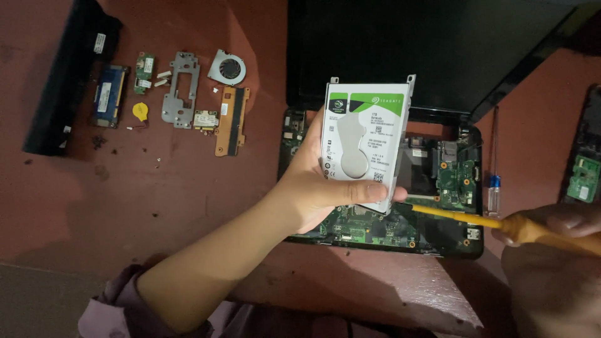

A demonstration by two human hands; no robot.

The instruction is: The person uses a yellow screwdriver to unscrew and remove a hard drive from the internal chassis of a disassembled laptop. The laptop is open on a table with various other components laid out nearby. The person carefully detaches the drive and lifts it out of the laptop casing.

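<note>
My left hand holds a silver hard drive with a white and green label, lifted upright above an opened laptop whose green circuit board shows. The thumb lies across the drive's lower edge. My right hand, at the right edge, grips a yellow-handled screwdriver; its shaft points left toward the bottom of the drive.
Laid out on the reddish table at upper left: a black battery, a memory module, a yellow coin cell, a metal bracket, a fan, a copper heat sink. A blue-handled screwdriver lies right of the laptop.
</note>
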